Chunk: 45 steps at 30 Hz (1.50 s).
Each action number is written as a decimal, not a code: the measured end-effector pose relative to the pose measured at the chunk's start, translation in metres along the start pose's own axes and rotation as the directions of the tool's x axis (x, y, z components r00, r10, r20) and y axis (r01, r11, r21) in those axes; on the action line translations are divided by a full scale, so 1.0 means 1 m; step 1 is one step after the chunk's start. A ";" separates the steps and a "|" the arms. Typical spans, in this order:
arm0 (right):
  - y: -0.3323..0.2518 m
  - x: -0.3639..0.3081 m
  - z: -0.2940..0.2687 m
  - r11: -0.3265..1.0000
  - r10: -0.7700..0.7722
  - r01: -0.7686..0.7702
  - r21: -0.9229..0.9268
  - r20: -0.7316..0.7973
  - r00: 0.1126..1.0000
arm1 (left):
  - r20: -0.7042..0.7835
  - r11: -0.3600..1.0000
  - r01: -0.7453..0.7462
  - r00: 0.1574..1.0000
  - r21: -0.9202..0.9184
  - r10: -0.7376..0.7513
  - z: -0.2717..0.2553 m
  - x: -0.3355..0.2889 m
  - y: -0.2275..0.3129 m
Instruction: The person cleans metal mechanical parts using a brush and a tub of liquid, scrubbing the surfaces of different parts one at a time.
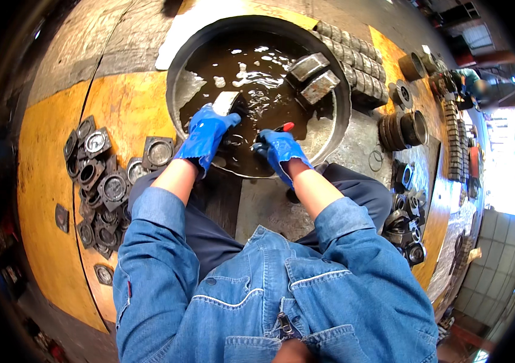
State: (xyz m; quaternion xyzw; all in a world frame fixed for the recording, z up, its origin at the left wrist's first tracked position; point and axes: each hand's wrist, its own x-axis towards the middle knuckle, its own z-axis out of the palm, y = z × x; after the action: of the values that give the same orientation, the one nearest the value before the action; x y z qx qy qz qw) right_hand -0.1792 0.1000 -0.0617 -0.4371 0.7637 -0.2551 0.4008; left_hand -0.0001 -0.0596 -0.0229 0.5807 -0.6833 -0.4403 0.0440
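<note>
Head view: left hand (207, 132) grips a metal block (225, 102) jutting forward from it, right hand (278, 147) clasps a red-ended tool (286, 127).

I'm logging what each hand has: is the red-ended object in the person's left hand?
No: the red-ended object sticks out of the blue-gloved right hand, while the left hand holds a pale-topped block.
</note>
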 end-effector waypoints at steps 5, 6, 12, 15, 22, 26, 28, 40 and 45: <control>-0.031 -0.036 -0.022 0.934 -0.298 0.315 -0.165 0.120 0.947 | -0.048 0.988 0.084 0.996 0.132 -0.078 0.002 -0.015 0.012; -0.024 -0.036 -0.022 0.935 -0.343 0.348 -0.064 0.078 0.936 | -0.061 0.982 0.097 0.994 0.160 -0.088 0.001 -0.019 0.018; -0.033 -0.022 -0.058 0.636 0.201 -0.105 0.765 -0.033 0.979 | -0.066 0.955 0.077 0.996 0.286 -0.061 0.012 -0.019 0.030; -0.042 -0.014 -0.081 0.561 0.099 0.050 0.826 -0.127 0.987 | 0.025 0.915 0.002 1.000 0.403 -0.013 0.010 -0.024 0.043; -0.008 0.021 -0.074 0.511 0.315 -0.130 0.850 -0.045 0.948 | 0.215 0.724 -0.298 0.954 0.622 0.208 0.009 -0.022 0.051; 0.000 0.034 -0.068 0.303 0.434 -0.207 0.930 0.058 0.899 | 0.148 0.730 -0.352 0.932 0.586 0.331 0.015 -0.024 0.035; 0.002 0.039 -0.062 0.318 0.449 -0.241 0.917 0.078 0.890 | 0.170 0.756 -0.328 0.944 0.566 0.282 0.009 -0.027 0.039; -0.009 0.057 -0.010 0.697 0.628 -0.539 0.473 -0.040 0.777 | 0.014 0.832 -0.258 0.952 -0.492 0.304 -0.014 -0.016 0.025; -0.006 0.045 -0.042 0.668 0.465 -0.390 0.633 0.054 0.884 | 0.232 0.308 0.165 0.953 -0.937 0.193 -0.015 0.002 0.013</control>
State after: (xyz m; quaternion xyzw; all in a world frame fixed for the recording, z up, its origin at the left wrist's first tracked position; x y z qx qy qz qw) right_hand -0.2244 0.0597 -0.0514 -0.0716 0.7363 -0.4173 0.5278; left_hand -0.0017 -0.0702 -0.0057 0.3622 -0.2958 -0.8397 0.2762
